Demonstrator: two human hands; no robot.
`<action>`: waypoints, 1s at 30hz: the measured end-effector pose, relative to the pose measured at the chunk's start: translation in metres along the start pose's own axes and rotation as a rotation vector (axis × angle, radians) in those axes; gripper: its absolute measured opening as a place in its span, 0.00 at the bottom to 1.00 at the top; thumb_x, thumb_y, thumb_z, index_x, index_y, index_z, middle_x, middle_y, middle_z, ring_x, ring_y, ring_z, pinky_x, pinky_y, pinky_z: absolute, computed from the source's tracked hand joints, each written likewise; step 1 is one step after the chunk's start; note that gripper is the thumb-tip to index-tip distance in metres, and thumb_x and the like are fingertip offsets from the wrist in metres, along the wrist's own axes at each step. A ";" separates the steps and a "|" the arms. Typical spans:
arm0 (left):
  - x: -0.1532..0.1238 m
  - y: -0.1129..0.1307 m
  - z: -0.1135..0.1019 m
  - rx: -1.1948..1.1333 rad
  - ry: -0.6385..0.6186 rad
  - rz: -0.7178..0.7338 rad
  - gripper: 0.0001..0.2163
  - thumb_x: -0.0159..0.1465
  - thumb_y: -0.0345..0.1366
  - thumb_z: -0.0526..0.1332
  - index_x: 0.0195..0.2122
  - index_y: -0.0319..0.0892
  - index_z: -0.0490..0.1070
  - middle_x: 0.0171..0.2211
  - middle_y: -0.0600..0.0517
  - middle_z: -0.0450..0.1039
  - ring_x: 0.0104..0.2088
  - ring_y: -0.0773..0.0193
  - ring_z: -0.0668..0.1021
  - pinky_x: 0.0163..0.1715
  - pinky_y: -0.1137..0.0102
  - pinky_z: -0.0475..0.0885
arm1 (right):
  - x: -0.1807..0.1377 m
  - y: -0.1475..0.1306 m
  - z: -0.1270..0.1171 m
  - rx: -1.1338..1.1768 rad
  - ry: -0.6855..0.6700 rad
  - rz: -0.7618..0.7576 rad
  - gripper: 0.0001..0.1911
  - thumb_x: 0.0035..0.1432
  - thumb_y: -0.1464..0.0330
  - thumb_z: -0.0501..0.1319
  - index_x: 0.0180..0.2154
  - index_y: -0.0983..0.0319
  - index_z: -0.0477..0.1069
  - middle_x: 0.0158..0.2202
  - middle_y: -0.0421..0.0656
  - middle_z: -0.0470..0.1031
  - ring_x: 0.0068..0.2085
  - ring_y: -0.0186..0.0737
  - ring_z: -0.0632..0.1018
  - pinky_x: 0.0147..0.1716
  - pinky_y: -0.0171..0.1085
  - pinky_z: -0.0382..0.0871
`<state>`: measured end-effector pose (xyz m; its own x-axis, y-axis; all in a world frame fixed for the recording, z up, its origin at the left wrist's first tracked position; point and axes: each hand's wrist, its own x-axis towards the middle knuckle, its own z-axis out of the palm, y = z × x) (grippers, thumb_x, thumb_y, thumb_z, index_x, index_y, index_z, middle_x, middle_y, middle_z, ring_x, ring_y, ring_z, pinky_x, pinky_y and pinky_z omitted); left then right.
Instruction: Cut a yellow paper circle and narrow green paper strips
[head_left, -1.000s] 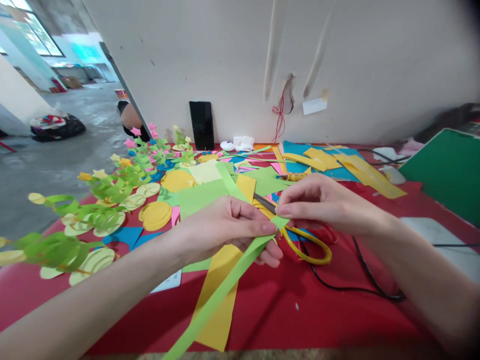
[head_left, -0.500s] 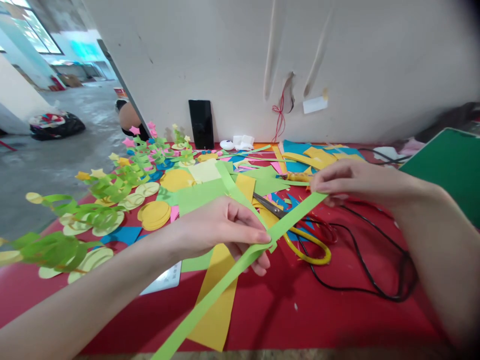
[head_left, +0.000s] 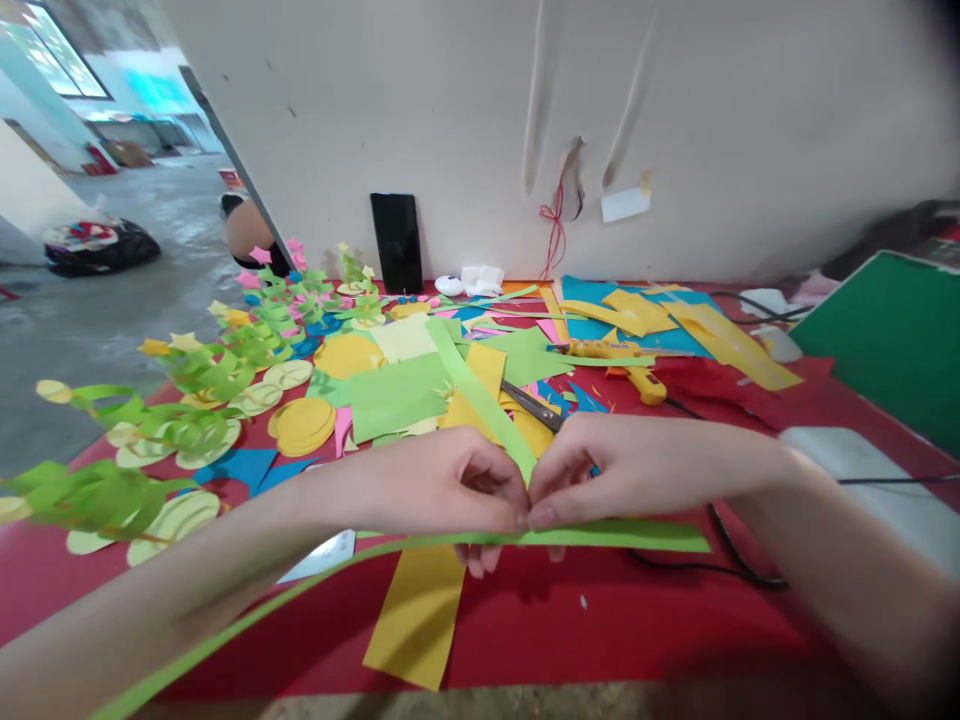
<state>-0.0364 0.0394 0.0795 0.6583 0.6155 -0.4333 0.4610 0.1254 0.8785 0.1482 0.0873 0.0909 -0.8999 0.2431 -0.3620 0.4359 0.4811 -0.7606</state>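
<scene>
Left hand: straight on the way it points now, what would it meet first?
Most likely the right hand, directly opposite at the green strip; whether they touch is hard to tell.

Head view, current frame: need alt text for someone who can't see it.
Left hand and right hand, close together, pinch a long green strip above a red table. Beyond them lie scissors, a yellow glue gun and cut colored paper; green paper curls stand at left, and a phone leans against the wall.
</scene>
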 end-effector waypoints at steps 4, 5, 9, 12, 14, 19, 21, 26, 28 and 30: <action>-0.009 0.000 0.000 -0.037 0.033 0.001 0.09 0.61 0.36 0.54 0.25 0.41 0.67 0.18 0.57 0.72 0.20 0.72 0.71 0.22 0.79 0.61 | 0.003 0.001 0.000 0.193 -0.024 -0.022 0.16 0.56 0.61 0.54 0.29 0.65 0.74 0.17 0.36 0.61 0.20 0.26 0.58 0.18 0.27 0.52; -0.013 0.000 -0.001 -0.066 0.032 -0.002 0.09 0.61 0.36 0.55 0.25 0.41 0.67 0.17 0.57 0.72 0.21 0.71 0.72 0.23 0.79 0.62 | 0.001 0.001 -0.002 0.255 -0.043 -0.015 0.16 0.56 0.61 0.54 0.30 0.65 0.74 0.17 0.36 0.64 0.20 0.26 0.60 0.19 0.27 0.54; -0.028 -0.004 -0.008 -0.219 0.046 -0.021 0.09 0.61 0.36 0.55 0.24 0.41 0.65 0.18 0.56 0.73 0.22 0.69 0.75 0.26 0.78 0.65 | -0.009 0.001 -0.012 0.412 -0.093 0.065 0.13 0.56 0.64 0.55 0.30 0.65 0.74 0.19 0.38 0.71 0.20 0.27 0.68 0.21 0.27 0.59; -0.038 -0.011 -0.012 -0.256 0.078 0.009 0.09 0.61 0.35 0.55 0.24 0.40 0.65 0.18 0.55 0.73 0.23 0.68 0.76 0.27 0.77 0.66 | -0.023 0.005 -0.023 0.384 -0.061 0.119 0.12 0.55 0.65 0.56 0.27 0.64 0.74 0.16 0.38 0.71 0.19 0.27 0.69 0.21 0.28 0.59; -0.042 -0.016 -0.014 -0.263 0.079 0.014 0.09 0.62 0.34 0.55 0.25 0.40 0.65 0.18 0.55 0.72 0.23 0.68 0.76 0.29 0.76 0.67 | -0.034 0.009 -0.030 0.327 -0.061 0.132 0.12 0.54 0.66 0.56 0.24 0.65 0.73 0.15 0.38 0.70 0.19 0.27 0.69 0.21 0.29 0.58; -0.040 -0.022 -0.010 -0.170 0.135 -0.011 0.10 0.61 0.37 0.56 0.24 0.39 0.66 0.18 0.55 0.73 0.23 0.68 0.75 0.27 0.77 0.66 | -0.049 0.010 -0.037 0.146 0.422 0.176 0.19 0.56 0.70 0.48 0.16 0.66 0.67 0.16 0.36 0.68 0.22 0.25 0.68 0.27 0.30 0.58; -0.032 -0.020 -0.004 -0.154 0.139 -0.023 0.10 0.60 0.38 0.56 0.25 0.39 0.67 0.18 0.55 0.73 0.23 0.69 0.75 0.26 0.77 0.66 | -0.039 0.006 -0.032 0.067 0.428 0.163 0.16 0.56 0.67 0.51 0.23 0.65 0.71 0.24 0.38 0.73 0.28 0.27 0.71 0.31 0.29 0.61; -0.011 -0.019 0.009 -0.185 0.107 -0.007 0.08 0.59 0.37 0.57 0.26 0.39 0.69 0.18 0.56 0.73 0.22 0.69 0.75 0.25 0.78 0.67 | 0.001 -0.003 -0.003 -0.023 0.115 0.081 0.16 0.54 0.60 0.54 0.35 0.63 0.75 0.27 0.39 0.73 0.28 0.31 0.71 0.25 0.28 0.61; -0.007 -0.020 0.012 -0.208 0.107 -0.011 0.08 0.58 0.37 0.57 0.26 0.39 0.69 0.19 0.56 0.74 0.22 0.68 0.76 0.25 0.77 0.68 | 0.008 -0.002 0.006 0.018 0.044 0.046 0.15 0.54 0.62 0.54 0.34 0.64 0.75 0.24 0.39 0.71 0.26 0.29 0.68 0.24 0.28 0.58; -0.006 -0.020 0.014 -0.187 0.128 -0.020 0.09 0.58 0.39 0.57 0.27 0.39 0.71 0.20 0.55 0.74 0.23 0.68 0.76 0.26 0.77 0.69 | 0.010 0.001 0.008 0.072 -0.014 0.024 0.14 0.55 0.63 0.54 0.32 0.65 0.75 0.21 0.38 0.68 0.22 0.27 0.64 0.21 0.27 0.55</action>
<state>-0.0412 0.0219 0.0618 0.5642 0.7035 -0.4322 0.3471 0.2729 0.8972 0.1395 0.0830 0.0823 -0.8893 0.2423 -0.3879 0.4563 0.4129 -0.7882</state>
